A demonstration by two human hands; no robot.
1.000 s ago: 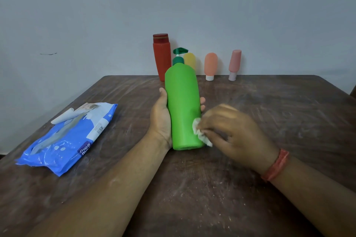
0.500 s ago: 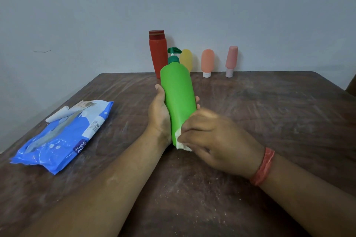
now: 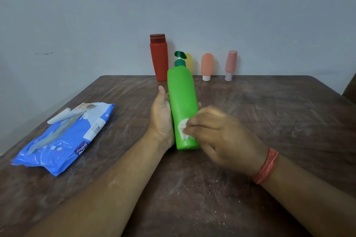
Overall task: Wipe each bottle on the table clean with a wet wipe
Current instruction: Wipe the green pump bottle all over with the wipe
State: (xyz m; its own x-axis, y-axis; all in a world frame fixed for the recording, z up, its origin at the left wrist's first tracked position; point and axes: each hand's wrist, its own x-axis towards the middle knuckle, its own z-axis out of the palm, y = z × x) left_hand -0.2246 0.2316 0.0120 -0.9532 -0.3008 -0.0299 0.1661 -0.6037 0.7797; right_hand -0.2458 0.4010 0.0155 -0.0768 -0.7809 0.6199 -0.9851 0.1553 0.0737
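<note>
A tall green pump bottle [image 3: 182,102] stands tilted at the table's middle, its base near me. My left hand [image 3: 161,119] wraps its left side from behind, fingertips showing past the right edge. My right hand [image 3: 221,138] presses a crumpled white wet wipe [image 3: 183,128] against the bottle's lower front. Along the wall stand a red bottle [image 3: 159,57], a yellow bottle [image 3: 189,61] half hidden behind the pump, an orange tube [image 3: 207,66] and a pink tube [image 3: 230,64].
A blue wet-wipe pack [image 3: 63,136] lies at the left of the dusty brown table [image 3: 269,111], its flap peeled back. A grey wall rises right behind the table's far edge. A dark chair edge [image 3: 349,90] shows at far right.
My right hand with the wipe slid from the bottle's base edge up onto its lower front. The bottle stays tilted in my left hand.
</note>
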